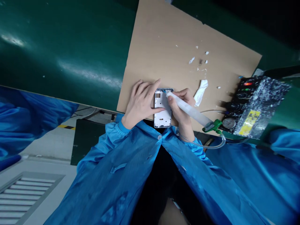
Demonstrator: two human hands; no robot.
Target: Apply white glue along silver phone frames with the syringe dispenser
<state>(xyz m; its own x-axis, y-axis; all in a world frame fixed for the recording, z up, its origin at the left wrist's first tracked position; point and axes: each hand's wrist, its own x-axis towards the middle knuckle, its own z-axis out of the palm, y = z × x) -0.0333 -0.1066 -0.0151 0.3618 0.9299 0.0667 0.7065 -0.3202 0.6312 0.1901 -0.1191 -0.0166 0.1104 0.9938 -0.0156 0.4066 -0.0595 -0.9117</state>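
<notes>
A pale phone frame (163,114) lies on brown cardboard at the table's near edge, its length pointing toward my body. My left hand (142,100) rests along its left side, thumb laid over the frame and fingers raised near its far corner. My right hand (182,106) grips a dispensing syringe (193,112) like a pen. The syringe slants down to the left, with its blue tip at the far end of the frame; whether the tip touches cannot be seen. A green cap (213,126) closes the barrel's back end, and a clear hose (219,145) runs from it.
A black dispenser box (254,106) with a gauge and lit red display stands at the right. On the cardboard (161,47) lie a crumpled white wipe (201,92) and several white scraps. Blue-clothed people sit on both sides, at left (30,118) and right (262,175).
</notes>
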